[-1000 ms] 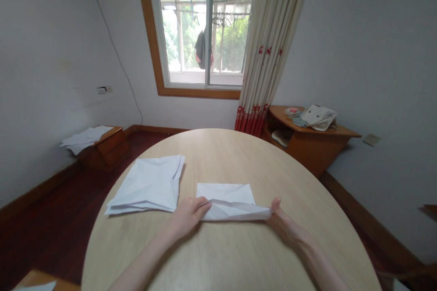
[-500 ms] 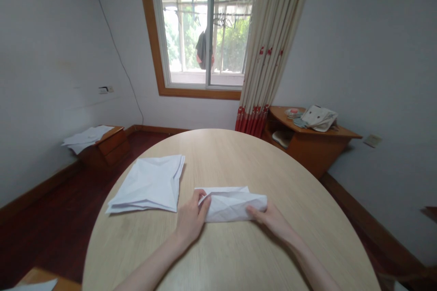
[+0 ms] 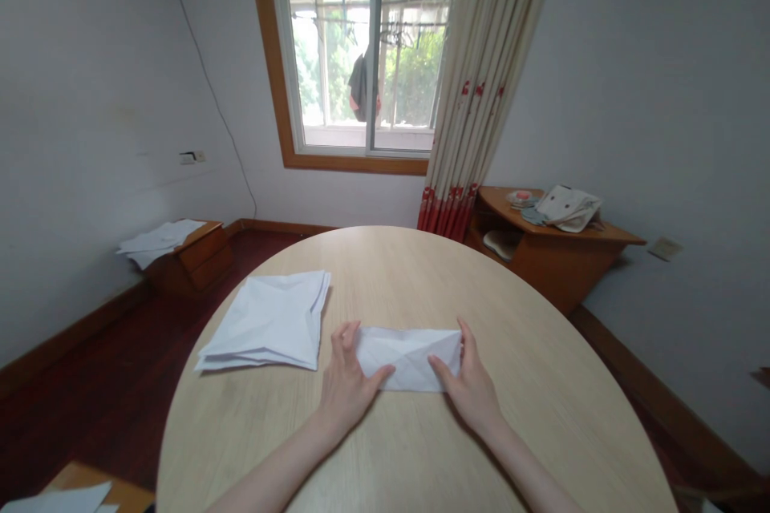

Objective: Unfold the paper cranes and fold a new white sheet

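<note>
A white sheet of paper (image 3: 410,354), folded into a long creased rectangle, lies on the round wooden table (image 3: 397,449) in front of me. My left hand (image 3: 349,377) grips its left end, thumb on the near lower part and fingers curled at the left edge. At the right end, my right hand (image 3: 472,385) holds it the same way, its thumb pressing the top and its fingers along the side. Left of my hands rests a stack of white folded papers (image 3: 270,321), with creases showing on the top one.
A small wooden cabinet (image 3: 201,260) with papers on top stands at the left wall. To the right is a wooden desk (image 3: 559,260) with a light cloth bag (image 3: 570,207). Past the table hang a curtain (image 3: 475,88) and a window. More papers (image 3: 75,499) lie at bottom left.
The paper's raised upper flap now lies flat over the rest, making an even rectangle. My right hand's fingers have moved up the right edge, and my left thumb now presses the lower part.
</note>
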`<state>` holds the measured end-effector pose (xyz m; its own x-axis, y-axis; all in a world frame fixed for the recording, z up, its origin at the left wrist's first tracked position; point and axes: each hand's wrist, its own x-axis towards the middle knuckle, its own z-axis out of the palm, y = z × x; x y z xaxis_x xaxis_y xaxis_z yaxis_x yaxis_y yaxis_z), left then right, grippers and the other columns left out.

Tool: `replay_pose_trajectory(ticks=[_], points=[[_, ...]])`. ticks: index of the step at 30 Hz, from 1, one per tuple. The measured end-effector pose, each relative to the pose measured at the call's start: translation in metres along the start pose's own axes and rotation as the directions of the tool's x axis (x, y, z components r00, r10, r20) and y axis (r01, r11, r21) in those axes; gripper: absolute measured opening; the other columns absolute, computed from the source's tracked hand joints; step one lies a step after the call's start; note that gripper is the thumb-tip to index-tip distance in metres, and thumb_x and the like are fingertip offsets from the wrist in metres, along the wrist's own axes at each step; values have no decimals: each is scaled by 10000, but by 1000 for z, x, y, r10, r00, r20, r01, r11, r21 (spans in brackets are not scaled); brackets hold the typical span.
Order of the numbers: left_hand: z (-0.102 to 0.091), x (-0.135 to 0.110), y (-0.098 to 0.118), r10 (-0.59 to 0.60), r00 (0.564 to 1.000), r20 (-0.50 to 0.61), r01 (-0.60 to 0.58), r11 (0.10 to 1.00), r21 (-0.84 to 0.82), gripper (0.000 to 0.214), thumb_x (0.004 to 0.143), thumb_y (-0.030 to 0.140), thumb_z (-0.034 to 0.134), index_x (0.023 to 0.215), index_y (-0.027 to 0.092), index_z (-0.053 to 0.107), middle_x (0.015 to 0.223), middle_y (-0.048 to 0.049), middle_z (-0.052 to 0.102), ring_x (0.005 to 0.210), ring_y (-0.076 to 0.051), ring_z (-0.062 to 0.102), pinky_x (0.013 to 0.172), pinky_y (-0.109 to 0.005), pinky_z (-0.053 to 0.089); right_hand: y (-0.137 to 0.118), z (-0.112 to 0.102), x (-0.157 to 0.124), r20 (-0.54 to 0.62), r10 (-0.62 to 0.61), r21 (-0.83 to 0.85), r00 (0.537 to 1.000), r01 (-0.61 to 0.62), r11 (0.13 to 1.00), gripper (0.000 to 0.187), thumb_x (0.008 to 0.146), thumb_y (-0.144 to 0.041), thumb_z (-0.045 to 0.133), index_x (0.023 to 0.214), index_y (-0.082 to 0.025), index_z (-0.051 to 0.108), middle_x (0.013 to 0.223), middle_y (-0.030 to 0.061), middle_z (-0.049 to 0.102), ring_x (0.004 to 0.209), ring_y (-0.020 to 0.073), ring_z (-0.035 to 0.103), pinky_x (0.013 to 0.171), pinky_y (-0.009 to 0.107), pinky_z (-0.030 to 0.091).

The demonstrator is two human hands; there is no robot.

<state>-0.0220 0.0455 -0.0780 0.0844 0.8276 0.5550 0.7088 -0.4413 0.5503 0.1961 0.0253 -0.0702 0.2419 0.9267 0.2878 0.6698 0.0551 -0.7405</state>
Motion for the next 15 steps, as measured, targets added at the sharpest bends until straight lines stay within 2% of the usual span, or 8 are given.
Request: replay_pose_trajectory(ticks=[4,6,9,11,15], points=[[-3,1,1,170,984,-47,-162,977,136,661,860,362,600,1391,215,234,1386,-187,332,1289,-334,372,997,-533,401,-2,7,-4,-61,-92,-110,994,85,990,716,896,-461,441,1481,-222,103,1365,182,444,1188,347,528,877,506,480],[-6,2,2,252,967,-29,-238,941,239,581,885,351,564,1388,203,314,1427,-187,323,1336,-345,307,1047,-559,328,-3,10,-5,-96,-190,-186,977,170,968,694,919,-454,412,1486,-213,91,1345,187,436,1207,343,496,914,530,453],[-7,4,3,346,934,88,-356,875,329,486,919,322,502,1377,198,396,1442,-155,379,1373,-330,267,1110,-586,186,-5,12,-6,-155,-386,-340,909,318,885,687,937,-448,383,1492,-191,71,1410,210,345,1297,366,367,984,578,373],[-6,4,2,383,906,179,-422,841,338,467,942,322,458,1386,190,401,1445,-132,410,1384,-310,266,1125,-581,148,-8,13,-7,-160,-477,-442,865,369,818,671,948,-422,367,1496,-181,66,1455,216,295,1333,379,302,1004,601,329],[-1,3,-2,403,862,307,-491,814,310,494,976,353,388,1435,180,330,1491,-108,365,1406,-281,243,1127,-547,202,-12,16,-11,-19,-591,-521,807,496,694,636,965,-314,349,1504,-139,60,1482,198,326,1383,322,255,1079,561,256]])
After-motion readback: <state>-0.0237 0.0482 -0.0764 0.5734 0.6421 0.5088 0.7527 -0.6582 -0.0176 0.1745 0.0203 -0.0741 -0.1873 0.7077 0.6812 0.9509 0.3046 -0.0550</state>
